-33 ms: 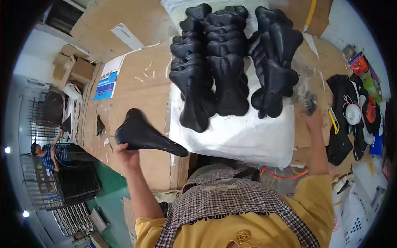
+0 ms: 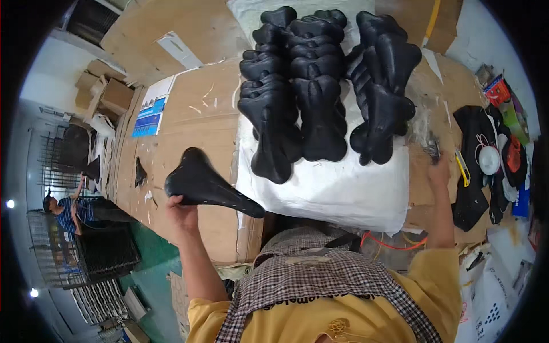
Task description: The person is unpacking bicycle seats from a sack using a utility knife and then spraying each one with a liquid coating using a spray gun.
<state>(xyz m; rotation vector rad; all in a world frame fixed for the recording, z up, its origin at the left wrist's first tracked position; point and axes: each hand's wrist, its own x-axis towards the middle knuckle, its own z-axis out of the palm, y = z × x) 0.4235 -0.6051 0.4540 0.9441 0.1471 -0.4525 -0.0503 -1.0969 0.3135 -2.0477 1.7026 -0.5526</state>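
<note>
Black bike seat point(image 2: 203, 182): hanging over the left part of the cardboard-covered tabletop point(image 2: 200, 123), wide end to the left, narrow nose pointing right. Left hand point(image 2: 184, 216) is gripping the near rim of the wide end, thumb showing, other fingers mostly hidden.

Handling, my guess: fairly light, shell stiff, top slightly padded; smooth cover probably slippery and apt to scuff. Rim of the wide end is looking like the surest hold; the nose would be giving more tilt.

Right of it, a white sheet point(image 2: 337, 191) is carrying three rows of stacked seats point(image 2: 320, 123). Farther right, right hand point(image 2: 440, 174) is sitting beside a crumpled clear bag point(image 2: 422, 128); cannot tell what its fingers are holding. Yellow cutter point(image 2: 462, 167) is lying just beside that hand.
</note>
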